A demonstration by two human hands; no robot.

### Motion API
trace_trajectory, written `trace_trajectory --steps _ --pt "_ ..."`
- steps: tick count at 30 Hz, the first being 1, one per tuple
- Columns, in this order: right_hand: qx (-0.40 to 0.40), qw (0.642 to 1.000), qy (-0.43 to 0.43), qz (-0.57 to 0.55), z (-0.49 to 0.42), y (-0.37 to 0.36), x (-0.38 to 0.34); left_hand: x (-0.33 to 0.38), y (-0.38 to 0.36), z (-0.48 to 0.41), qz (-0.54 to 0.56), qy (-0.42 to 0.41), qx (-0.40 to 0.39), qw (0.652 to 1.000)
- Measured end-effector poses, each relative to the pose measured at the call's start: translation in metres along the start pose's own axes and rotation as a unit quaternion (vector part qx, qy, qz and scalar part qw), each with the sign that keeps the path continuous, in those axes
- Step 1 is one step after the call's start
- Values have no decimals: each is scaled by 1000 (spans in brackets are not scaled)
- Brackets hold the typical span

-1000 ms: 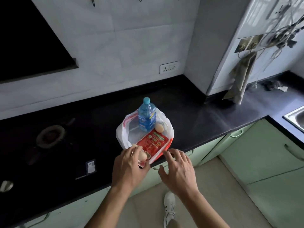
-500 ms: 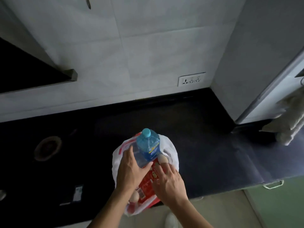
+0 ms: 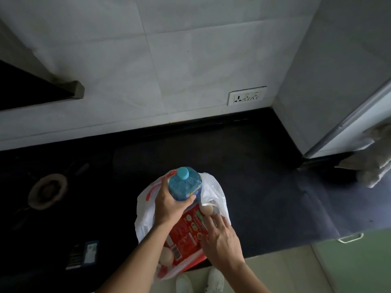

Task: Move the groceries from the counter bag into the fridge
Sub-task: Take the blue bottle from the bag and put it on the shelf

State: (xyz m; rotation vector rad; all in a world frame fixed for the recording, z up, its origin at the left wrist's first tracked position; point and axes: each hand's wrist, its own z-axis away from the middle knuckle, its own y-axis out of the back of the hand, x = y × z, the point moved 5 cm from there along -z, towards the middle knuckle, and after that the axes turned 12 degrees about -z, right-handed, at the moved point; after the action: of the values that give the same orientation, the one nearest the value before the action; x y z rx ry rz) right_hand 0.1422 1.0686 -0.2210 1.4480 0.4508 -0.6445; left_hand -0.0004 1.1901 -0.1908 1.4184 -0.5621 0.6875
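The left hand is curling round the blue bottle. The right hand is lying spread on the red packet, an egg just beyond its fingertips.

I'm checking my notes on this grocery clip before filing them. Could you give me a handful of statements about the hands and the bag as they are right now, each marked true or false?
1. The left hand grips the water bottle. True.
2. The bottle has no cap. False: its blue cap is on.
3. The right hand holds an egg above the bag. False: its spread fingers lie on the red packet, and the egg lies in the bag just past the fingertips.
4. The red packet lies inside the white bag. True.
5. The bag sits on the floor. False: it sits on the black counter.
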Motion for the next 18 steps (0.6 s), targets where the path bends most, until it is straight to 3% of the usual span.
trace_trajectory --steps 6,11,14,16,18 --pt "-8 999 -19 -29 -3 -8 11 -8 21 0 30 -11 -13 999" --pt "6 999 -34 -31 -3 -16 20 7 53 13 137 -10 -57 989" --pt "55 989 -55 -123 -7 -7 8 20 75 22 203 -16 -67 977" --pt "74 961 -109 -245 -13 -6 1 28 88 28 233 -23 -84 969" --pt "66 879 -201 -426 -18 -10 -8 38 100 35 254 -37 -112 960"
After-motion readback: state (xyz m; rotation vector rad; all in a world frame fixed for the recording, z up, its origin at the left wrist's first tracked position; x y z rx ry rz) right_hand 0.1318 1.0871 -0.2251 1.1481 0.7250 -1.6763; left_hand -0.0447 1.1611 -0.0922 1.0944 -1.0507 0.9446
